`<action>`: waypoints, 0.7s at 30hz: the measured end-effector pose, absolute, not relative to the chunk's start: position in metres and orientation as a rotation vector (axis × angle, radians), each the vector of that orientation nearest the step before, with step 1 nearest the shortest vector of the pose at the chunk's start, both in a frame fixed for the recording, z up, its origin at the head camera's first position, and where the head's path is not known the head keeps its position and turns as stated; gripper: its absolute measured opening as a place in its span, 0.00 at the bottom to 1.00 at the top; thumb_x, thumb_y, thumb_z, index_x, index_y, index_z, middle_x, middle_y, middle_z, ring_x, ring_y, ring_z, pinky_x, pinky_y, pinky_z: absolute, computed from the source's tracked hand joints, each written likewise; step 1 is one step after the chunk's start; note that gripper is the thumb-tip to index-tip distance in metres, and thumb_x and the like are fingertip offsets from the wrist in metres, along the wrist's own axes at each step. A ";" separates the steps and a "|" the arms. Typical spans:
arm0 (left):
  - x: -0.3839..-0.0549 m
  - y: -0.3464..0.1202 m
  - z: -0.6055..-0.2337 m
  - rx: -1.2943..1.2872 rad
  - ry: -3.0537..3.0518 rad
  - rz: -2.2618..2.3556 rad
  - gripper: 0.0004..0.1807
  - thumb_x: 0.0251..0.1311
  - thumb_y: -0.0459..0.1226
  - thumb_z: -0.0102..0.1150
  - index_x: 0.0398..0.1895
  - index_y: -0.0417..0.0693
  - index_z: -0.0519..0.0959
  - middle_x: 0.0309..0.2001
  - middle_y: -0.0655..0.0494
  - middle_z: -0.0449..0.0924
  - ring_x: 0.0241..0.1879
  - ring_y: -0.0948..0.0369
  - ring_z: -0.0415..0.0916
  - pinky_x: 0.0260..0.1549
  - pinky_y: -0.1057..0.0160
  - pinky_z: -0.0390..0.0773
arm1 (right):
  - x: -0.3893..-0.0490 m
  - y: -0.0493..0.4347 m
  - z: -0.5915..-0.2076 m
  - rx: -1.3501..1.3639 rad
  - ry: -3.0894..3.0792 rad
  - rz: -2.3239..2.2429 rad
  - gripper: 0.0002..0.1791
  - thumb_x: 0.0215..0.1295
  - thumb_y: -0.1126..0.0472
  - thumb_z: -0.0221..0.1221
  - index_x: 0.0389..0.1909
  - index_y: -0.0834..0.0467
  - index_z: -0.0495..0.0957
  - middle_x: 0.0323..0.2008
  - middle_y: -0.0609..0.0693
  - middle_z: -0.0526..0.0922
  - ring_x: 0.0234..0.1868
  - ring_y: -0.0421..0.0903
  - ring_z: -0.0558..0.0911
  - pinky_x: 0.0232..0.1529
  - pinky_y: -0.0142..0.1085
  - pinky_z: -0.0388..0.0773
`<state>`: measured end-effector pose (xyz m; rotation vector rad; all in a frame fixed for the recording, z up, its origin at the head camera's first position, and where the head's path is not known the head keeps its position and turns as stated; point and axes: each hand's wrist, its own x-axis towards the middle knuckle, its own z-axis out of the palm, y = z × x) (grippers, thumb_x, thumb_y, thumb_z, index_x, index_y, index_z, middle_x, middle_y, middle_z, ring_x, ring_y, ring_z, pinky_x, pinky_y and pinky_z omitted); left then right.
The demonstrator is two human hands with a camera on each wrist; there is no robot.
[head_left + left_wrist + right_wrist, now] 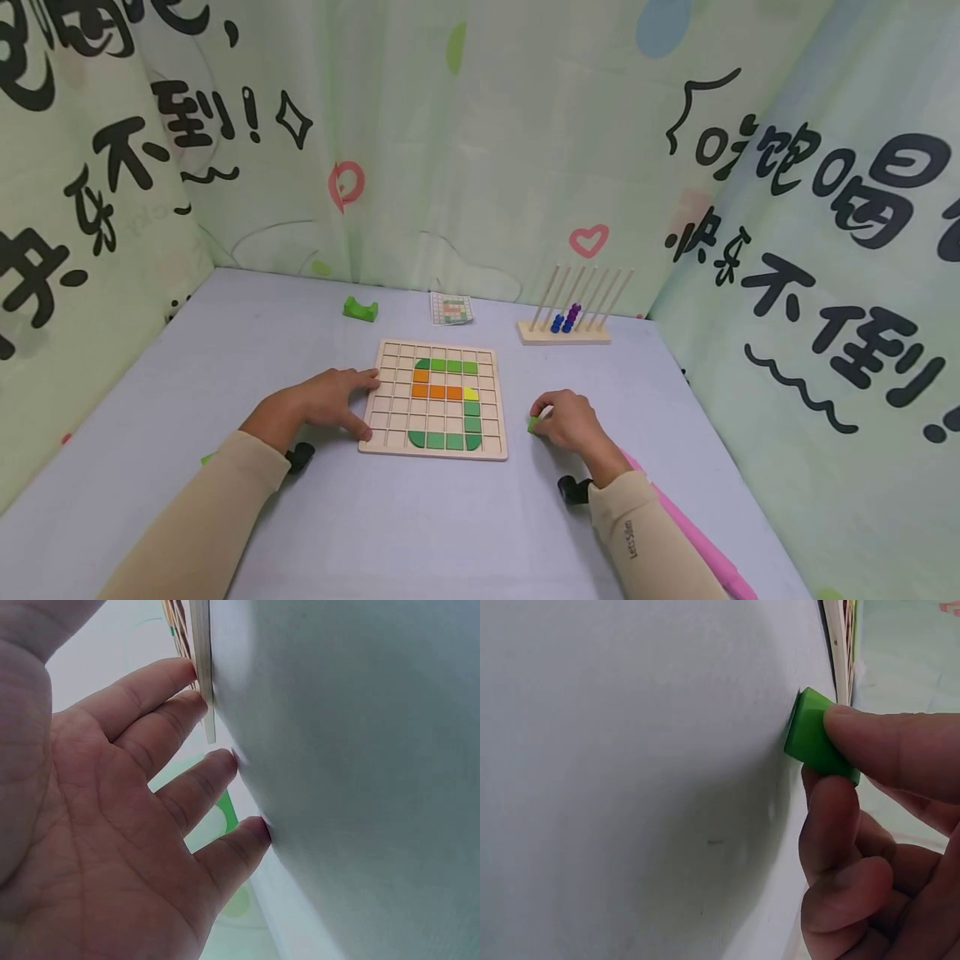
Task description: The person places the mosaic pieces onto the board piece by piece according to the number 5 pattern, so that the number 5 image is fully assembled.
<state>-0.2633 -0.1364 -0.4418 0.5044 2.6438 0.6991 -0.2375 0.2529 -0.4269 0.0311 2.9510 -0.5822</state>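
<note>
A square wooden grid board (386, 404) lies on the table, with green, orange and yellow pieces set in its cells in an S-like figure. My left hand (326, 402) touches the board's left edge, thumb and fingers spread apart. From the left wrist, the fingertips (184, 669) of that hand meet the board's side (202, 675). To the right of the board, my right hand (573, 423) pinches a small green block (814, 739) between thumb and fingers, close over the tabletop. The head view shows only a bit of this block, the rest being behind the fingers.
Behind the board are a notched green block (361, 311) and a patterned card (452, 310). A wooden peg stand (564, 336) with blue and purple beads stands at the back right. A long pink object (701, 537) lies beside my right sleeve. Printed curtains (480, 150) enclose the table.
</note>
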 end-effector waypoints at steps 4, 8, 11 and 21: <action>-0.263 -0.137 -0.442 0.510 2.641 0.704 0.53 0.44 0.49 0.84 0.75 0.44 0.70 0.81 0.51 0.60 0.79 0.39 0.54 0.75 0.38 0.60 | -0.237 0.250 -0.427 -0.023 2.939 -0.630 0.05 0.61 0.64 0.69 0.38 0.55 0.87 0.33 0.49 0.85 0.35 0.46 0.80 0.36 0.38 0.76; -0.264 -0.137 -0.443 0.511 2.645 0.701 0.53 0.45 0.49 0.84 0.75 0.44 0.70 0.81 0.51 0.60 0.79 0.39 0.54 0.76 0.38 0.60 | -0.238 0.240 -0.425 -0.071 2.924 -0.698 0.06 0.61 0.66 0.67 0.39 0.57 0.87 0.33 0.49 0.85 0.35 0.45 0.79 0.35 0.37 0.75; -0.264 -0.137 -0.444 0.509 2.647 0.696 0.53 0.45 0.49 0.84 0.76 0.44 0.70 0.81 0.52 0.60 0.79 0.39 0.54 0.76 0.38 0.60 | -0.238 0.228 -0.424 -0.104 2.903 -0.769 0.05 0.62 0.65 0.67 0.38 0.57 0.86 0.32 0.49 0.84 0.35 0.45 0.77 0.34 0.35 0.74; -0.263 -0.137 -0.443 0.504 2.643 0.698 0.53 0.45 0.49 0.84 0.76 0.45 0.70 0.81 0.51 0.59 0.79 0.39 0.54 0.76 0.38 0.59 | -0.240 0.180 -0.425 -0.277 2.742 -0.978 0.02 0.66 0.64 0.67 0.38 0.57 0.86 0.32 0.47 0.84 0.35 0.43 0.78 0.38 0.34 0.77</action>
